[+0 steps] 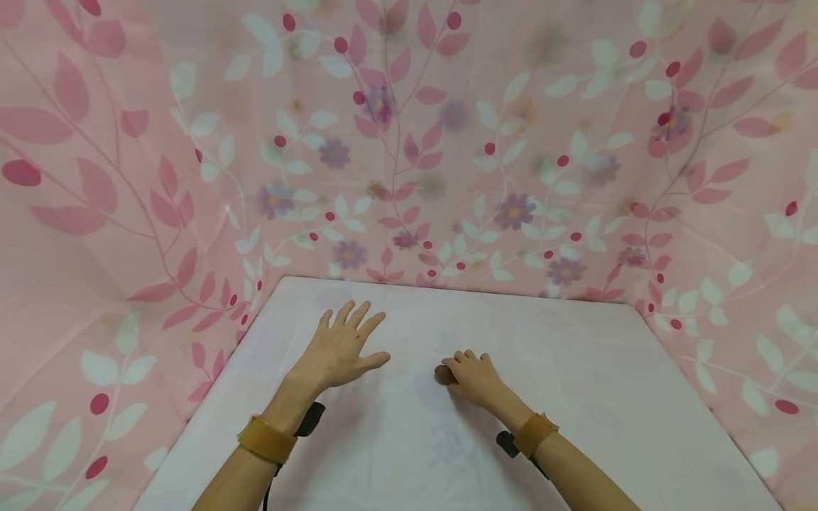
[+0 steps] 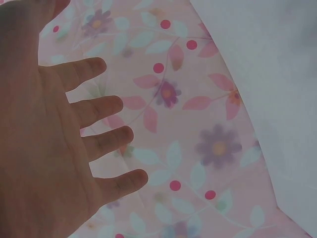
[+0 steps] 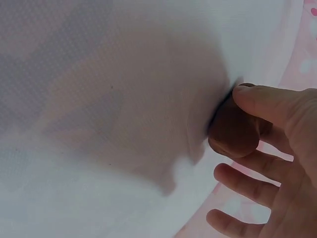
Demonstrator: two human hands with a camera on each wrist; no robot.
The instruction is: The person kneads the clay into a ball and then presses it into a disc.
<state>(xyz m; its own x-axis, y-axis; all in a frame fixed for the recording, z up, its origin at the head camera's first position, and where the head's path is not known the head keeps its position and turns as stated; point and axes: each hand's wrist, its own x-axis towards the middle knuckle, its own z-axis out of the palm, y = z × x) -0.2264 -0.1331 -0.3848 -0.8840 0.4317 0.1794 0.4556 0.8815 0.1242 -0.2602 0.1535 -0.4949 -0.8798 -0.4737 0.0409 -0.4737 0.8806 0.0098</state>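
Over the left part of the white table (image 1: 396, 454), my left hand (image 1: 337, 353) is held with its fingers straight and spread and nothing in them. Its palm and separated fingers fill the left side of the left wrist view, with the thumb partly cut off. Right of the middle, my right hand (image 1: 476, 378) grips a small, smooth, dark brown rounded object (image 1: 444, 375). The right wrist view shows the thumb on one side of this brown object (image 3: 235, 130) and fingers behind it, while two other fingers stand free. The object is close against the white surface; its exact kind I cannot tell.
Pink floral cloth (image 1: 422, 142) hangs at the back and both sides of the table. Each wrist wears a tan strap (image 1: 266, 440) with a small black camera (image 1: 310, 419); a cable runs down from the left one.
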